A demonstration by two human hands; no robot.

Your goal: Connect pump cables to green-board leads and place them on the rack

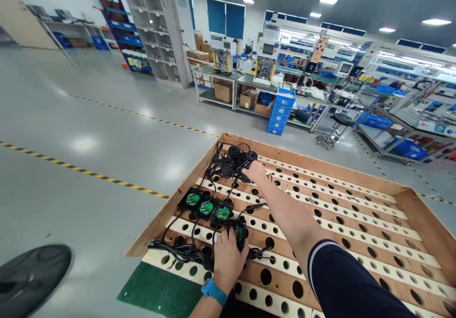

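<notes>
Four square black units (205,207), green centers facing up, line our slatted wooden tabletop (320,162), probably spaced to keep their cables (178,249) apart. Our left hand (228,257) closes its grip around the nearest unit (239,232), apparently steadying it, while our right hand (255,170) reaches among clustered round black parts (227,167) near the far corner; whether that grip holds one, we cannot tell. We see labels on the stacked blue crates (281,111) beyond, too small to read, and no legible brand.
</notes>
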